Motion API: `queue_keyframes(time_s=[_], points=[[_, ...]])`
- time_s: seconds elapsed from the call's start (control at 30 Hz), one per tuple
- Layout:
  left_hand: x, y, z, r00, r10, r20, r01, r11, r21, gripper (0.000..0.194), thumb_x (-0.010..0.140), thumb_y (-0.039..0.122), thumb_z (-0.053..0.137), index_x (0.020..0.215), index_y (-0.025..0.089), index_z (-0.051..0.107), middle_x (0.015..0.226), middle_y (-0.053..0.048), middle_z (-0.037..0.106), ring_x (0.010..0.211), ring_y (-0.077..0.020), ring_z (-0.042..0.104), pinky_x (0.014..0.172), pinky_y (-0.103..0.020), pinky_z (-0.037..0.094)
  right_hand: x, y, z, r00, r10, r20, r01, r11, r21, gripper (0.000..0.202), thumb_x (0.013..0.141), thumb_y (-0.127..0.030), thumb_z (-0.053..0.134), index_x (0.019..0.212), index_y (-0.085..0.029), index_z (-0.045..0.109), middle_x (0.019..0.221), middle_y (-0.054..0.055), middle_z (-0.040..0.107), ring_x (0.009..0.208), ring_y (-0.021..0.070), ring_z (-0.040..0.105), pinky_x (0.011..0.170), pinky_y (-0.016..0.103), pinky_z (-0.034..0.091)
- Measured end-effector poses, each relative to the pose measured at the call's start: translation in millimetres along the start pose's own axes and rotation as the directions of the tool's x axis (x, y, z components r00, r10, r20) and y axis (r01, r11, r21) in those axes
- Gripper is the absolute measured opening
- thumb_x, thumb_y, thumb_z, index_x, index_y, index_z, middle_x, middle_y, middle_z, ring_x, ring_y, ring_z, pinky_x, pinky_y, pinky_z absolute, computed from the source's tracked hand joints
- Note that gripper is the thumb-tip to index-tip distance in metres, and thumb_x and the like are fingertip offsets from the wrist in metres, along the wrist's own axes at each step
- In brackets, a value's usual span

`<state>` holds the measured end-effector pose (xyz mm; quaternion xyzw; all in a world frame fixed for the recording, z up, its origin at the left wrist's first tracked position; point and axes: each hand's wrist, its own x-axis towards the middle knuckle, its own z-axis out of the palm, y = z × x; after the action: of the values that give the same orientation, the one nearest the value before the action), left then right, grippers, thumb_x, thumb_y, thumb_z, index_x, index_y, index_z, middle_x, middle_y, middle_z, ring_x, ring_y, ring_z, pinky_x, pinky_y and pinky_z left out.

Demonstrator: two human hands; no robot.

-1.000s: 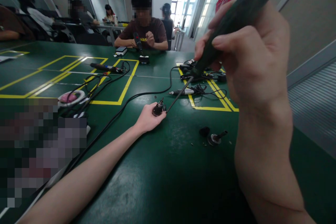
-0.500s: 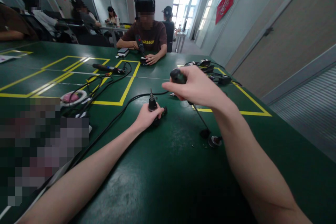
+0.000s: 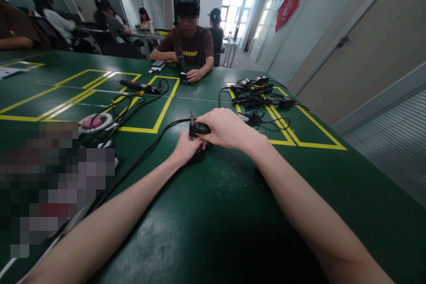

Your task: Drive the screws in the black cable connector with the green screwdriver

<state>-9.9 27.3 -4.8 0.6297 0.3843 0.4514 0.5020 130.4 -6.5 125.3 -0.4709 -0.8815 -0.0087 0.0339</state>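
My left hand [image 3: 185, 147] is closed around a black tool [image 3: 192, 129] with a thin metal tip that points up. A black cable runs away from this hand to the lower left. Just to the right, my right hand [image 3: 226, 128] grips a dark screwdriver handle [image 3: 202, 128], held against the black tool near its upper part. The screwdriver's shaft is not clearly visible. Under my left hand a dark round part [image 3: 199, 154] shows on the green table [image 3: 213, 230].
Black cables and adapters [image 3: 258, 93] lie at the back right. Another tool [image 3: 140, 86] and a white ring with a pink thing [image 3: 95, 122] are on the left. Tiny screws [image 3: 246, 186] lie near my right forearm. Opposite, a person [image 3: 189, 44] holds a black tool.
My right hand has moved left and down with the screwdriver, from above the table to the tool in my left hand. My left hand has barely moved.
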Motion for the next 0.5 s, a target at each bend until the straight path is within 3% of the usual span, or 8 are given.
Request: queue_keyframes(time_s=[0.23, 0.5], points=[[-1, 5, 0.8, 0.999, -0.038, -0.03, 0.037, 0.999, -0.039, 0.025, 0.066, 0.034, 0.062, 0.046, 0.02, 0.056, 0.049, 0.0, 0.057, 0.053, -0.0125, 0.051, 0.065, -0.027, 0.045, 6, 7, 7, 1.0, -0.022, 0.009, 0.023, 0.997, -0.078, 0.017, 0.1, -0.024, 0.062, 0.102, -0.016, 0.077, 0.107, 0.012, 0.082, 0.099, 0.0262, 0.073, 0.071, 0.033, 0.034], [-4, 12, 2.1, 0.997, -0.078, 0.004, 0.078, 0.994, -0.079, 0.023, 0.063, 0.034, 0.065, 0.046, 0.019, 0.057, 0.049, 0.0, 0.057, 0.054, -0.013, 0.052, 0.065, -0.028, 0.044, 7, 14, 10, 0.999, -0.039, -0.019, 0.038, 0.998, -0.045, 0.021, 0.101, -0.028, 0.06, 0.1, -0.017, 0.078, 0.101, 0.011, 0.082, 0.092, 0.0244, 0.073, 0.07, 0.033, 0.032]])
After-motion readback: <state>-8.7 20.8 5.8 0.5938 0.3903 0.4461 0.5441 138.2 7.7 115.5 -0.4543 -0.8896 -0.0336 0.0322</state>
